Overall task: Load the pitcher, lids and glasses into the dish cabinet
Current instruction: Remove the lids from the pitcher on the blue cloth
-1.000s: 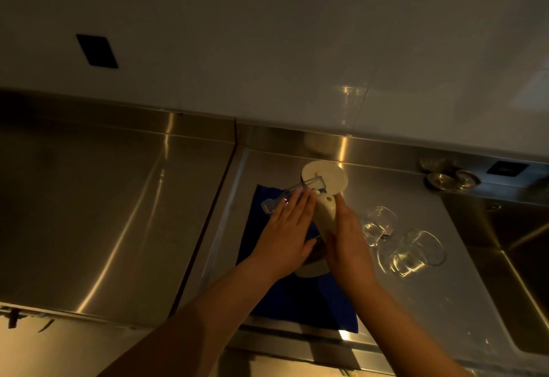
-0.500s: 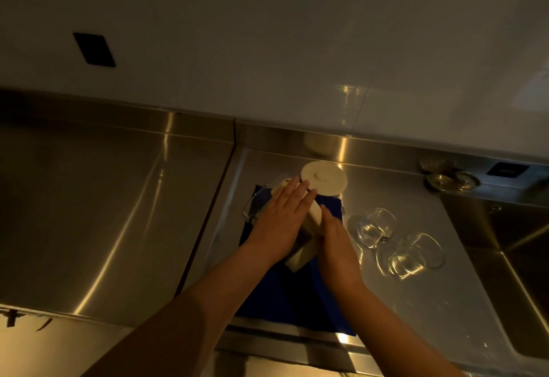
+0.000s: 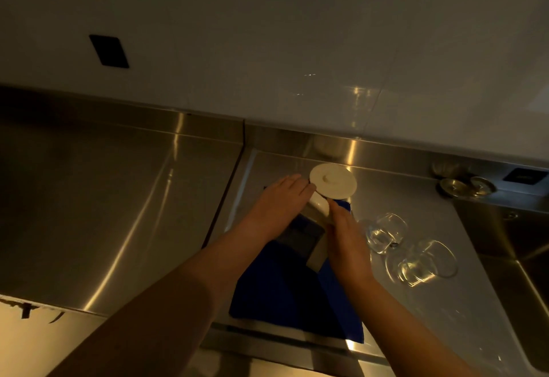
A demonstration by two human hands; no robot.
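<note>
Both hands [image 3: 276, 204] [image 3: 346, 240] hold pitcher [image 3: 303, 237] | on blue cloth [image 3: 276, 296]

Two glasses [image 3: 410, 246] (both lying sideways), one round lid [image 3: 333, 181], one blue cloth [image 3: 285, 296]

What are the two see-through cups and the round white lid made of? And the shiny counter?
The two cups look like clear glass: you see the counter through them and light glints on their curves. The round lid looks like matte cream plastic, though ceramic is possible; it shows no shine. The counter looks like brushed stainless steel, with long streaky reflections.
</note>
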